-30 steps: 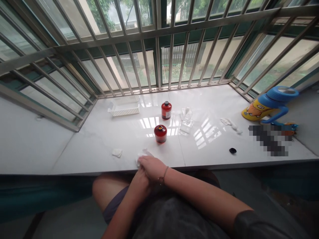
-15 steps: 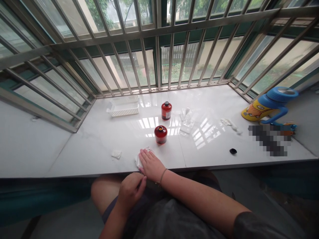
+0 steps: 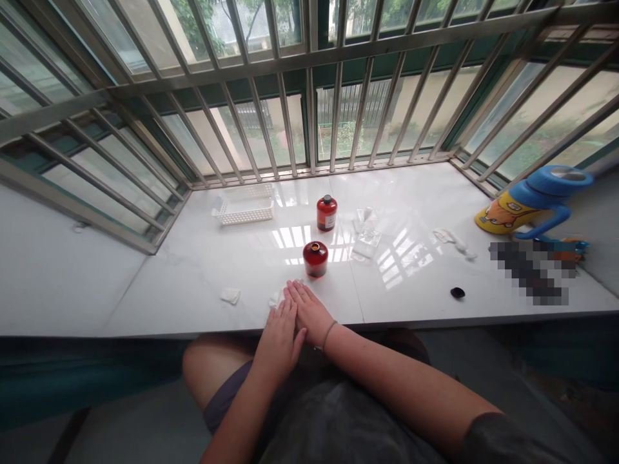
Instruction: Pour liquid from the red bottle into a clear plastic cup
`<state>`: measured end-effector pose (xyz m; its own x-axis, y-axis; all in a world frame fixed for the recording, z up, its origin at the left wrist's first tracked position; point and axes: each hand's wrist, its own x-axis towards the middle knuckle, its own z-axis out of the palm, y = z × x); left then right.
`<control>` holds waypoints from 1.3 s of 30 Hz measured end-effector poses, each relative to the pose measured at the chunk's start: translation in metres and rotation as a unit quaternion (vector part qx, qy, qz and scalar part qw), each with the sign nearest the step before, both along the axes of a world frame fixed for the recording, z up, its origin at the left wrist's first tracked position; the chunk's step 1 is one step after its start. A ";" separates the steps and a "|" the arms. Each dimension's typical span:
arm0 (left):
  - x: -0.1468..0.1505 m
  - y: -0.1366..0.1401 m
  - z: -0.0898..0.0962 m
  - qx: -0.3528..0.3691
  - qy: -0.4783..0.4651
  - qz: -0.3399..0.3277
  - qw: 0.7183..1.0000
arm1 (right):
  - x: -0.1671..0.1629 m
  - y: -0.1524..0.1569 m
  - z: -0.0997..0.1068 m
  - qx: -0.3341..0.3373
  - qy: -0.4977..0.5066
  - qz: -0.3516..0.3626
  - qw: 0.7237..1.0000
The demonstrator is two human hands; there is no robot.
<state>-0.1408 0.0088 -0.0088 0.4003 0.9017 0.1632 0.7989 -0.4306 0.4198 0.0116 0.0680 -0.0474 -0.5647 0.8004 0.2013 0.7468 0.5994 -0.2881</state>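
Observation:
A crumpled white tissue [image 3: 275, 300] lies near the front edge of the white ledge, mostly covered by my hands. My right hand [image 3: 312, 314] rests flat over it, fingers stretched out and together. Against its side lies my left hand [image 3: 280, 338], fingers extended towards the tissue and thumb apart. Just beyond my fingertips stands an uncapped red-brown bottle [image 3: 315, 260] with a round shoulder. Behind that is a second red-brown bottle [image 3: 327, 214], with a dark cap and a pale label. A small folded tissue [image 3: 231, 296] is to the left.
A white perforated basket [image 3: 246, 212] sits at the back left. Clear plastic pieces [image 3: 366, 241] lie right of the bottles. Farther right are a crumpled white scrap [image 3: 452, 240], a black cap [image 3: 457, 293] and a blue-and-yellow flask [image 3: 527, 203]. Metal bars [image 3: 338, 116] line the window.
My left hand has moved forward and unfolded from a loose curl, now lying against my right hand. The right hand has shifted slightly up and right, along with the view.

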 end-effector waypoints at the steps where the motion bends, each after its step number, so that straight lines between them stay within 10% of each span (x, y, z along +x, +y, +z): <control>1: 0.004 0.002 -0.002 -0.003 0.009 0.003 1.000 | 0.003 0.000 0.000 0.000 -0.002 -0.002 1.000; 26: 0.099 0.029 0.012 -0.090 0.084 -0.107 0.987 | 0.109 -0.012 0.031 -0.037 -0.135 -0.061 0.988; 39: 0.115 0.051 -0.007 -0.008 0.190 -0.090 0.978 | 0.192 -0.098 0.040 0.033 0.031 -0.188 0.981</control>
